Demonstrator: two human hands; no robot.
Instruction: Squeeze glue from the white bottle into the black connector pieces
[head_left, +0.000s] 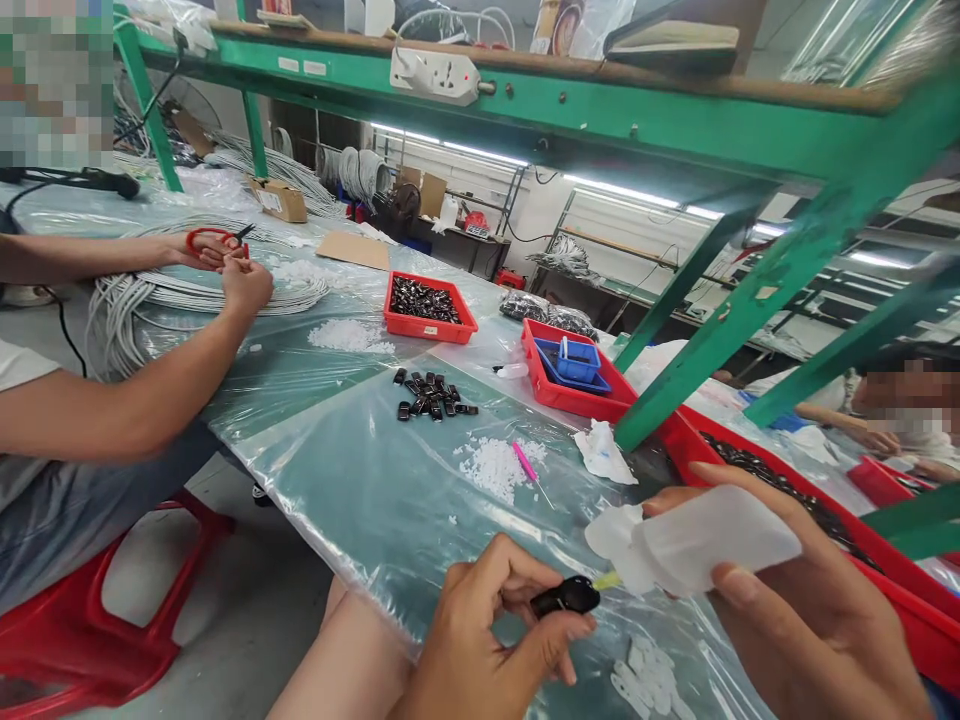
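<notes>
The left hand (pixel 469 640) pinches a black part (pixel 564 597) by its sides, long axis aimed toward the right hand (pixel 821 610), which grasps a translucent bottle (pixel 724 540). Its yellowish tip (pixel 607 580) lies at the part's outer end; white pieces (pixel 491 468) lie beyond the left fingers.

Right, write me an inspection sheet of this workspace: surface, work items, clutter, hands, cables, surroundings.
Surface: table covered in clear, wrinkled plastic.
Work items: black part and translucent bottle, its yellowish tip at the part.
Clutter: pile of black parts, heap of white pieces with a pink-handled tool, crumpled tissue.
Hands: left hand holds the black part; right hand grips the bottle.
Cables: pale coiled cable near a co-worker's hands; power strip on the green rack.
Surroundings: filled red tray, red stool at left, lit shelving behind.
</notes>
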